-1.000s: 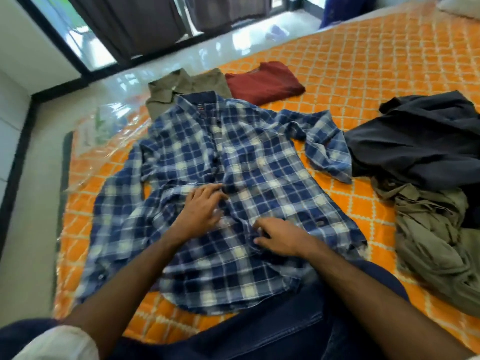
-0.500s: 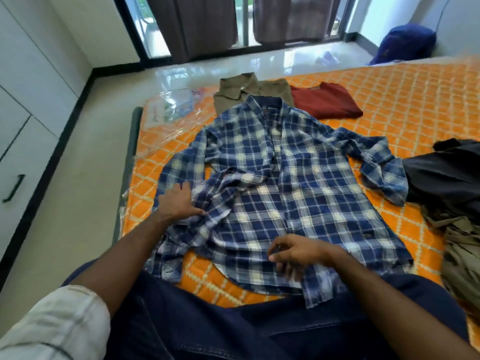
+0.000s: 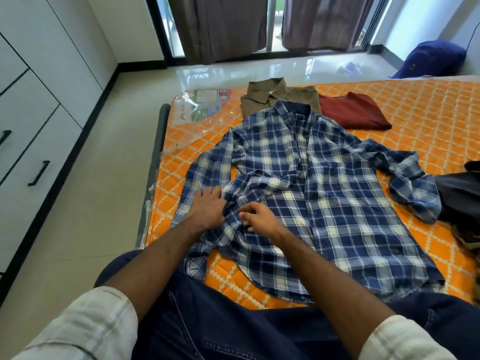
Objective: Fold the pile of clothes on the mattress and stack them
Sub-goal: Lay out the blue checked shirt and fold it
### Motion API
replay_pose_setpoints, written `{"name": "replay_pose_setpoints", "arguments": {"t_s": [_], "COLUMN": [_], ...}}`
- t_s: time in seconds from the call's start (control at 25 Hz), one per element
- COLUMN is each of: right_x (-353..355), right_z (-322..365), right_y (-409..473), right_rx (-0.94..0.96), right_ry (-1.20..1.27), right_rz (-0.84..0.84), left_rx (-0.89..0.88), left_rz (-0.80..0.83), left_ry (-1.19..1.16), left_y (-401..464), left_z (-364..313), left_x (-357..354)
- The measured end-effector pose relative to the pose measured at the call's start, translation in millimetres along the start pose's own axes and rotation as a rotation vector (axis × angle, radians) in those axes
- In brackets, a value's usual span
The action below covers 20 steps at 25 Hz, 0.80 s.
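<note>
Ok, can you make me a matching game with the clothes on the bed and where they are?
Things:
1. plaid shirt
2. olive shirt
3. red top
4. dark garment

Places:
A. at the right edge of the picture
B. folded, right of the olive shirt
C. spread out, under both hands
D. folded, its collar towards the window

Pairs: 1-C, 2-D, 3-B, 4-A. The left hand lies flat on the plaid shirt's sleeve; the right hand is just beside it, fingers loosely curled.
</note>
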State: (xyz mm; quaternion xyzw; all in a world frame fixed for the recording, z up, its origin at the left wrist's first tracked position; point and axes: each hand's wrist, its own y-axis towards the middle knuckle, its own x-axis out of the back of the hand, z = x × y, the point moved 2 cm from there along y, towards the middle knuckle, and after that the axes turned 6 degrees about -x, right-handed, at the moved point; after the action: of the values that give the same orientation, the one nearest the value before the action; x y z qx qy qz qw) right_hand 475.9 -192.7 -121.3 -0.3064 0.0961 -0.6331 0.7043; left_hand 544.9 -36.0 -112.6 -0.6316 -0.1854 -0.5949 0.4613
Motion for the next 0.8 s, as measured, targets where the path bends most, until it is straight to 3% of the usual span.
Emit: {"name": "replay_pose_setpoints", "arguments": {"t_s": [0.08, 0.16, 0.24, 0.32, 0.44, 0.52, 0.6, 0.72, 0.8], "right_x": [-1.4, 8.0, 24.6, 50.4, 93.4, 117.7, 132.4, 140.2, 141.1], "right_z": [3.4, 8.8, 12.2, 6.3, -26.1, -52.3, -80.3, -112.9, -124.1], "right_y": [0.3, -8.0, -24.5, -44.7, -73.0, -93.2, -104.9, -109.5, -111.6], "right_rx": [-0.125, -0.222, -0.257, -0.245, -0.228, -0.255, -0.305, -0.339, -0.331], "right_ry": [0.236, 0.45, 0.584, 0.576, 0.621, 0.697, 0.664, 0.591, 0.574], "right_rz": [0.001, 0.037, 0.081, 0.003, -0.171, -0.196, -0.214, -0.184, -0.124], "left_rx": [-0.066, -0.287, -0.526, -0.718, -0.805, -0.796, -0.766, -0.659, -0.635], "left_rz": [0.017, 0.093, 0.195, 0.239, 0.229, 0.082, -0.024, 0.085, 0.088], "left_ry": [-0.468, -0.92, -0.986, -0.977, -1.119, -0.994, -0.585, 0.016, 0.192], "left_y": [-4.6, -16.6, -36.2, -48.9, -50.4, -46.6, -44.9, -52.2, -58.7], "left_z": [-0.4, -16.4, -49.9, -86.9, -113.1, -109.8, -103.0, -104.7, -115.6], "left_x": [14.2, 32.7, 50.0, 59.9, 61.8, 56.6, 40.4, 9.1, -5.6]}}
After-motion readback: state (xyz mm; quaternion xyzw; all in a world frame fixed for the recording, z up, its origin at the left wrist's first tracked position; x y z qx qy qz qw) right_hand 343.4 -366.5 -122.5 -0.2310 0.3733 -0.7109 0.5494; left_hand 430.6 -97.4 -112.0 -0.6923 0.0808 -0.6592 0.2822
